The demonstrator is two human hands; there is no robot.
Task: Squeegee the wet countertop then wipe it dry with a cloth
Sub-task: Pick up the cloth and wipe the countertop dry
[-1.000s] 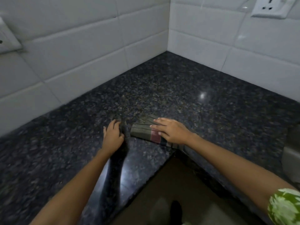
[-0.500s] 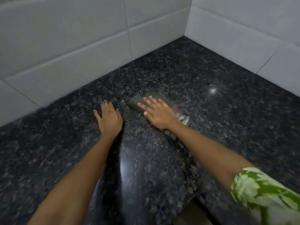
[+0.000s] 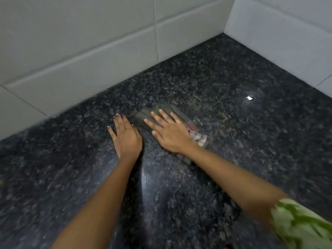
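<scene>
A folded grey-green cloth (image 3: 143,116) with a red and white stripe lies flat on the dark speckled granite countertop (image 3: 233,141). My right hand (image 3: 168,132) presses down on the cloth with straight, spread fingers and covers most of it. My left hand (image 3: 126,136) rests flat on the bare granite just left of the cloth, fingers straight. No squeegee is in view.
White tiled walls (image 3: 89,60) meet in a corner at the back right and bound the counter on two sides. A bright light reflection (image 3: 249,98) shows on the granite to the right. A green patterned sleeve (image 3: 301,225) is at the lower right.
Both hands and the cloth have slid away from the counter's front edge toward the back wall. The counter edge and floor have dropped out of view.
</scene>
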